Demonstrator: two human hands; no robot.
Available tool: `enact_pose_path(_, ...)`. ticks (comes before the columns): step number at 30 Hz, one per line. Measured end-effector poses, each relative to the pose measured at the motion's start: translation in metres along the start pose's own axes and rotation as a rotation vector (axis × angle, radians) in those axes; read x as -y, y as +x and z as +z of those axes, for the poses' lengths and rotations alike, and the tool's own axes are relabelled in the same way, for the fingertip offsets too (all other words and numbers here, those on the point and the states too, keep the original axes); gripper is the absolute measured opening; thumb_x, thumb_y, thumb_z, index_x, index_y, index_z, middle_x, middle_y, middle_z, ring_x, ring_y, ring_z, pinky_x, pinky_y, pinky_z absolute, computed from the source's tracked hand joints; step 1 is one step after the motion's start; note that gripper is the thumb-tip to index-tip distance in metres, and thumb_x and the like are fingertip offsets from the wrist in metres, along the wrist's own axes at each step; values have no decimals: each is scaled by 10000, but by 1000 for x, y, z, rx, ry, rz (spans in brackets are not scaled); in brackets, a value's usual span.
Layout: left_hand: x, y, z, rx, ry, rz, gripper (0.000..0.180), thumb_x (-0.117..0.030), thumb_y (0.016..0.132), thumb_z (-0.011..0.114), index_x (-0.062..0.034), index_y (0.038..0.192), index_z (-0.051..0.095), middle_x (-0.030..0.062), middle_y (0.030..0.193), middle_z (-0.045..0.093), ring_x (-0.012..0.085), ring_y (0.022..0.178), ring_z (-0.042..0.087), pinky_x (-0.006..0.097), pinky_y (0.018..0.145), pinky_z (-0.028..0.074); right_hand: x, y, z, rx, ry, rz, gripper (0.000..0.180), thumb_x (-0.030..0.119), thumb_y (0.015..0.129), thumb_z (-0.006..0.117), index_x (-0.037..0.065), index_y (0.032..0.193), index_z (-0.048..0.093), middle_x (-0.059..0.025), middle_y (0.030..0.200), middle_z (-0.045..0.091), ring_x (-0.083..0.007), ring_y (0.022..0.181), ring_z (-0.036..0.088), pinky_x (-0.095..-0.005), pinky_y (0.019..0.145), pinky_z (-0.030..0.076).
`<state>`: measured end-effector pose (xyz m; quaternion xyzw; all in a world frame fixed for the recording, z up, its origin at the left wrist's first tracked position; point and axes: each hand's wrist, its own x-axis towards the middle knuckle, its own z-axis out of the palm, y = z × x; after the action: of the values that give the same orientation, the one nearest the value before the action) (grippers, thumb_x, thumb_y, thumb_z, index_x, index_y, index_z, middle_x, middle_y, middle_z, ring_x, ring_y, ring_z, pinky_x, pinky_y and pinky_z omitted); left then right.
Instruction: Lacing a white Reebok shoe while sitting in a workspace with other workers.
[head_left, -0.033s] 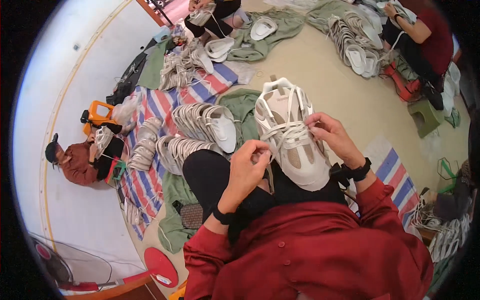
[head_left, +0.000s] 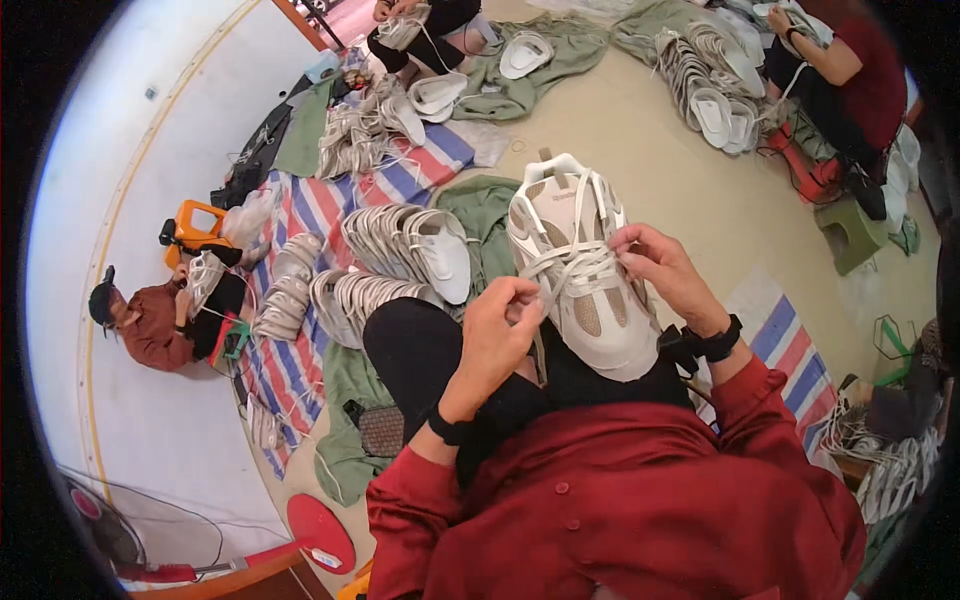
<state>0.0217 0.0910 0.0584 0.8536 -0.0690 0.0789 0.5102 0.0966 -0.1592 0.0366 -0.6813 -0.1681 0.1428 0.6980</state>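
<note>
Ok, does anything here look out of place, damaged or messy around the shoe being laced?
Nothing looks damaged. The white shoe rests on the lap, left hand and right hand on its white laces. Rows of white shoes lean in lines on the striped mat. A green cloth lies rumpled beside them.

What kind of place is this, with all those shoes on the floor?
Probably a shoe-making workshop. Rows of white shoe uppers lie on a striped mat, other people sit on the floor working on more, and both hands thread laces on a white shoe.
</note>
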Motion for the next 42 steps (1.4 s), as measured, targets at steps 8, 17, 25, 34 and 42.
enact_pose_path(8, 1, 23, 36, -93, 325, 229, 221, -102, 742, 704, -36, 906, 571, 116, 830, 577, 315, 795, 594, 408, 692, 474, -4, -4, -1, -16, 7, -5, 187, 108, 942, 560, 30, 1106, 601, 9, 977, 589, -49, 830, 527, -216, 729, 458)
enact_pose_path(17, 4, 32, 36, -128, 330, 318, 144, -26, 765, 640, -28, 873, 544, 141, 797, 577, 311, 727, 597, 390, 657, 478, -6, -1, -3, -2, 10, -4, 191, 125, 941, 564, 40, 1107, 604, 23, 972, 585, -47, 818, 515, -215, 728, 454)
enact_pose_path(25, -6, 38, 26, -37, -17, 59, 152, -57, 781, 650, -36, 909, 572, 82, 725, 619, 202, 645, 598, 330, 621, 475, -2, 3, -2, -26, -34, -21, 154, 109, 942, 548, 30, 1052, 621, 26, 890, 586, -50, 754, 511, -219, 680, 451)
enact_pose_path(34, 2, 40, 14, 193, -88, -139, 137, -89, 841, 666, 11, 923, 621, -3, 745, 605, 62, 676, 526, 221, 626, 436, 47, 30, 3, -14, -559, -377, 193, 39, 851, 591, 36, 1044, 600, -68, 950, 597, -145, 702, 552, -282, 625, 460)
enact_pose_path(42, 5, 43, 21, 194, -176, -140, 112, -110, 855, 647, 0, 846, 629, -7, 714, 580, 83, 660, 522, 236, 621, 424, 51, 53, 17, 210, -900, -629, 179, 84, 850, 598, 57, 1023, 561, -124, 1053, 566, -341, 818, 610, -441, 679, 487)
